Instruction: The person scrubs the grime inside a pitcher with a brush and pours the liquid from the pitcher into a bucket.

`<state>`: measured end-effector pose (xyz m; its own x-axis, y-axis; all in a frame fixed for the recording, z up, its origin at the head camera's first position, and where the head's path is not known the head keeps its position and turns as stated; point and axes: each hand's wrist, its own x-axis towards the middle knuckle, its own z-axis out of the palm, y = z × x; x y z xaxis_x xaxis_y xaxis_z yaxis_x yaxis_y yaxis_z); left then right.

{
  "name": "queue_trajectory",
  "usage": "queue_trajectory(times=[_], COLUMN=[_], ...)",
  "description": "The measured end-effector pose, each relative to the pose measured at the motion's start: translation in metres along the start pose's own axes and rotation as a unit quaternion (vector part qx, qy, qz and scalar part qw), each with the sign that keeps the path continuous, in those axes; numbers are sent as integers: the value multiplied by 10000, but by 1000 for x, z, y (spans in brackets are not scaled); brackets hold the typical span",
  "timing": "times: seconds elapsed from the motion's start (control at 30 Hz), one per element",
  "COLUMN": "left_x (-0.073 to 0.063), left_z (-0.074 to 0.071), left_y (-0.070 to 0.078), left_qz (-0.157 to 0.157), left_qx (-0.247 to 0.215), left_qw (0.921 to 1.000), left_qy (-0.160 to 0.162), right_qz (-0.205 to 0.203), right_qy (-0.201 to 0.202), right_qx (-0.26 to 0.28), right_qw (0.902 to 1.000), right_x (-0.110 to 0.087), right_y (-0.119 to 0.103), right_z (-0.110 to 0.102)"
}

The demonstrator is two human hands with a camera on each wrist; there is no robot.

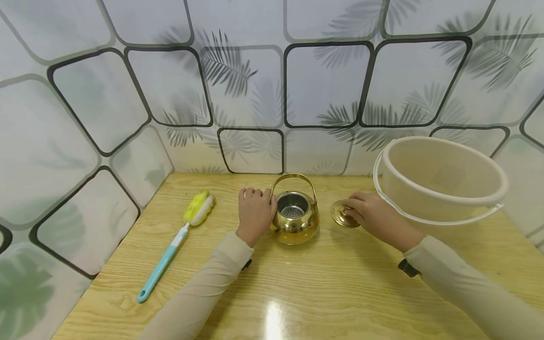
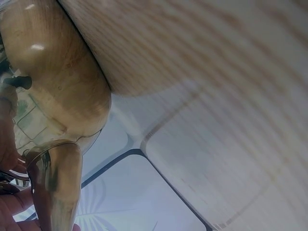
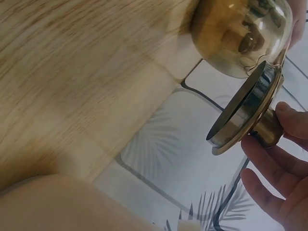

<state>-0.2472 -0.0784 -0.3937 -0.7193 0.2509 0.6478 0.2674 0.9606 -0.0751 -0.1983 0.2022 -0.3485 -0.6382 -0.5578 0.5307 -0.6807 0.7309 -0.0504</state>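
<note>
Brush [image 1: 180,237]: lies on the wooden table [image 1: 306,288], yellow-and-white sponge head [image 1: 197,208] pointing away, beside the left hand.
Left hand [image 1: 257,208]: fingers curled round a gold part at the gold pot's [image 1: 293,234] left side.
Pot: upright between the hands, uncovered; a perforated strainer [image 1: 293,211] inside.
Lid [image 1: 341,217]: just right of the pot, apart.
Right hand [image 1: 378,215]: fingertips pinch the lid's knob [image 3: 268,127].
Bucket [image 1: 442,200]: close beyond the right hand, bail [image 1: 446,224] hanging in front; bottom hidden.

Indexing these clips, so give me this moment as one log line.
left hand: grips kettle handle; right hand: pinches lid knob; kettle: uncovered; brush: on table
</note>
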Motion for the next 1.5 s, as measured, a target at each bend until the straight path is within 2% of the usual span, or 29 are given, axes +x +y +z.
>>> queue_trajectory(times=[0.27,0.77,1.03,1.5], left_x=[0,0,0,-1], left_z=[2,2,3,3], left_y=[0,0,0,0], left_qz=[22,-1,10,-20], left_qx=[1,-48,-40,-86], left_qw=[10000,10000,10000,9999], left_qy=[81,61,61,52], right_qz=[-64,112,15,56], right_qy=[-53,-316,-178,-205], right_qx=[-55,-156,-211,-281], right_qw=[10000,9993,9996,9994], right_x=[-5,-15,-20,-33], right_y=[6,11,12,12], right_z=[4,11,14,14])
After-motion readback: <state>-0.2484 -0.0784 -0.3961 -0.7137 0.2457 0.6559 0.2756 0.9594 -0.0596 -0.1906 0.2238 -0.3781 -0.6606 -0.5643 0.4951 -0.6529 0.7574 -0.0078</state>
